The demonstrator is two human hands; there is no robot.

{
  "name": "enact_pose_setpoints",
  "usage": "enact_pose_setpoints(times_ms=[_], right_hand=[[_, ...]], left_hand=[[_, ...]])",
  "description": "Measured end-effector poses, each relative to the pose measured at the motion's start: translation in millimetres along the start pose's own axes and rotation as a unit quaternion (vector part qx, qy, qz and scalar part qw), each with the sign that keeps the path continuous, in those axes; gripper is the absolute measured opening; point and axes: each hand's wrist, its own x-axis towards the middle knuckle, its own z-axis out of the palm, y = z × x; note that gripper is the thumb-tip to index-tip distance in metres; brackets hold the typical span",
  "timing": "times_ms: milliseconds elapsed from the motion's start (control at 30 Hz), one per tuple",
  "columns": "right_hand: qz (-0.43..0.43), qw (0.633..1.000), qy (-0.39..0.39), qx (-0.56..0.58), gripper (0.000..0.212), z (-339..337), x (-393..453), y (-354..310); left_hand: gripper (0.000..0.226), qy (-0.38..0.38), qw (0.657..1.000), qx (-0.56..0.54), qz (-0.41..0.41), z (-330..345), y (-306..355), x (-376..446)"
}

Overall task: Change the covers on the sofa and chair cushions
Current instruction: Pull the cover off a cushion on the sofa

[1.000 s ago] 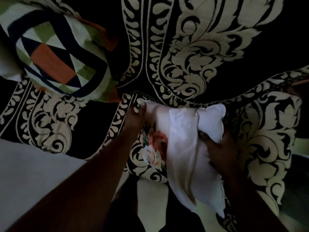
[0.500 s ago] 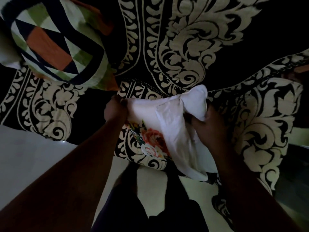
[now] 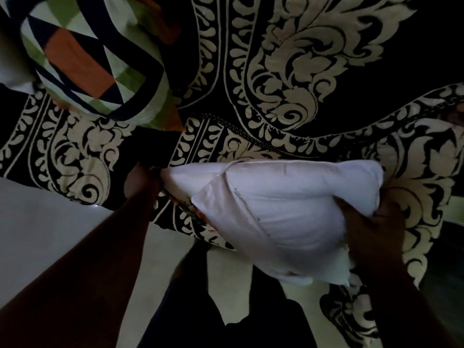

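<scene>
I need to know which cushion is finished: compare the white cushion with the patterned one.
The white cushion is plain; the patterned cushion shows green, orange and navy shapes. The white one is gripped by the left hand and right hand; the patterned one lies untouched on the sofa. Both look stuffed.

1. A white cushion (image 3: 288, 212) is held in front of a sofa (image 3: 313, 71) draped in black fabric with cream scrollwork.
2. The left hand (image 3: 140, 180) pinches the cushion's left corner.
3. The right hand (image 3: 371, 229) grips the cushion's right end from below.
4. A sliver of floral cover (image 3: 193, 212) peeks out under the cushion's lower left edge.
5. Up and left of the white cushion, a patchwork pillow (image 3: 93, 61) in green, orange and navy rests on the sofa.
6. Pale floor (image 3: 50, 234) shows below the cushion.
</scene>
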Motion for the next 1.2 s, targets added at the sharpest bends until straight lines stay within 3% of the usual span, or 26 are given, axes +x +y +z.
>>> enact_pose_setpoints(times_ms=[100, 200, 267, 367, 433, 533, 667, 733, 767, 833, 900, 967, 1000, 1067, 1133, 1200], right_hand=[[0.016, 0.999, 0.021, -0.020, 0.058, 17.6, 12.2, 5.8], [0.025, 0.998, -0.003, -0.048, 0.062, 37.6, 27.1, -8.4], [0.026, 0.997, -0.068, -0.036, 0.056, 53.1, 36.0, -25.2], [0.006, 0.962, -0.260, 0.077, 0.066, 73.9, 44.0, -41.5], [-0.014, 0.929, -0.352, 0.116, 0.080, 79.5, 45.4, -37.1], [0.005, 0.920, -0.386, 0.063, 0.105, 73.7, 35.6, -9.7], [0.078, 0.936, -0.343, 0.029, 0.113, 52.7, -3.5, 13.3], [0.076, 0.956, -0.275, 0.064, 0.096, 51.7, -23.9, 21.0], [0.076, 0.968, -0.229, 0.075, 0.082, 54.6, -32.3, 24.6], [0.074, 0.984, -0.153, 0.059, 0.054, 64.0, -37.5, 27.1], [0.070, 0.992, -0.096, 0.050, 0.036, 70.3, -27.7, 27.0], [0.035, 0.995, -0.041, 0.087, 0.025, 69.7, -9.2, 22.0], [0.019, 0.993, -0.030, 0.110, 0.029, 67.1, 0.8, 17.0], [0.010, 0.987, -0.014, 0.158, 0.036, 59.6, 18.9, 1.6], [-0.016, 0.984, -0.007, 0.180, 0.025, 56.0, 34.1, -14.2], [-0.023, 0.974, -0.028, 0.224, 0.032, 53.4, 47.7, -28.4]], left_hand=[[0.048, -0.022, 0.998, -0.063, 0.022, 9.1, 20.3, -11.4], [0.067, -0.020, 0.967, -0.207, 0.144, 5.1, 63.6, -46.6], [0.067, -0.078, 0.911, -0.294, 0.280, -6.2, 101.4, -80.4], [0.091, -0.102, 0.847, -0.243, 0.462, -17.0, 149.8, -117.0], [0.097, -0.036, 0.858, -0.167, 0.485, -11.5, 162.4, -108.1], [0.087, -0.004, 0.890, -0.145, 0.433, -8.0, 163.4, -80.1], [0.091, 0.027, 0.920, -0.123, 0.372, -13.5, 185.0, -66.0], [0.086, 0.081, 0.918, -0.068, 0.383, -17.7, 194.2, -75.2], [0.082, 0.112, 0.901, -0.051, 0.416, -18.5, 196.0, -81.4], [0.073, 0.092, 0.828, -0.055, 0.551, -22.7, 196.6, -98.1], [0.073, -0.019, 0.722, -0.002, 0.691, -23.0, 195.4, -114.4], [0.091, -0.059, 0.665, 0.120, 0.735, -21.4, 189.4, -121.8], [0.100, -0.044, 0.663, 0.144, 0.734, -22.4, 186.8, -124.0], [0.104, 0.001, 0.691, 0.126, 0.712, -32.9, 189.6, -129.1], [0.087, 0.055, 0.717, 0.099, 0.688, -44.4, 198.6, -133.6], [0.060, 0.108, 0.732, 0.067, 0.669, -48.2, 205.5, -136.6]])
